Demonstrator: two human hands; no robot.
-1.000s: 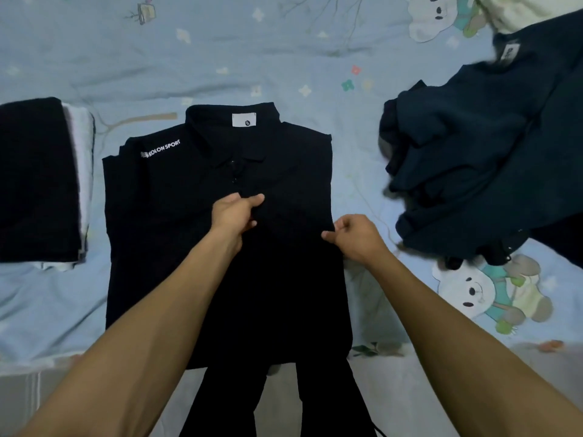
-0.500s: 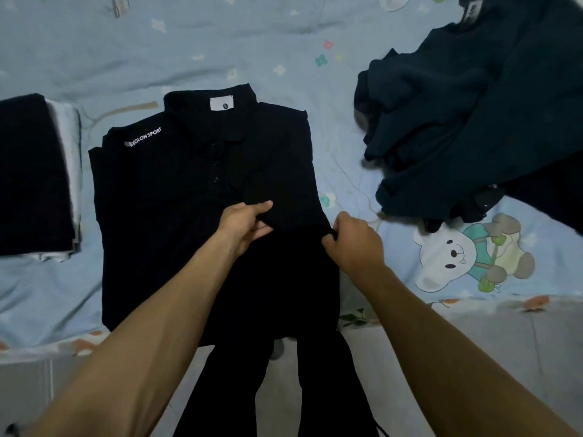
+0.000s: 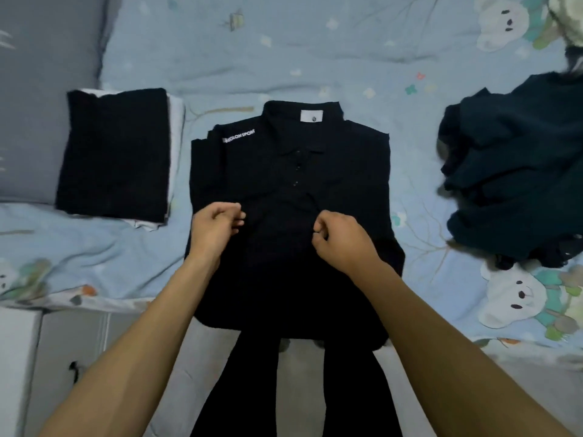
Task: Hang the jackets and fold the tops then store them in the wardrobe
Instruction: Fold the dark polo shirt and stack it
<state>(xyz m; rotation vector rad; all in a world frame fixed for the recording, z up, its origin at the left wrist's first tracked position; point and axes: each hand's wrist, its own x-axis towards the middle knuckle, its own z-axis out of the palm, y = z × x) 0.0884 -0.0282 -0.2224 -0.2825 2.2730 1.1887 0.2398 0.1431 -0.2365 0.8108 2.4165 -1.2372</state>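
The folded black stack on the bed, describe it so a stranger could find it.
On the blue bed sheet, look left of the black polo shirt. The folded black stack lies there, squared off, with white fabric showing along its right edge.

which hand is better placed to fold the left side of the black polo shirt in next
Left. The left hand sits over the black polo shirt close to its left edge; the right hand is nearer the middle and would have to cross over.
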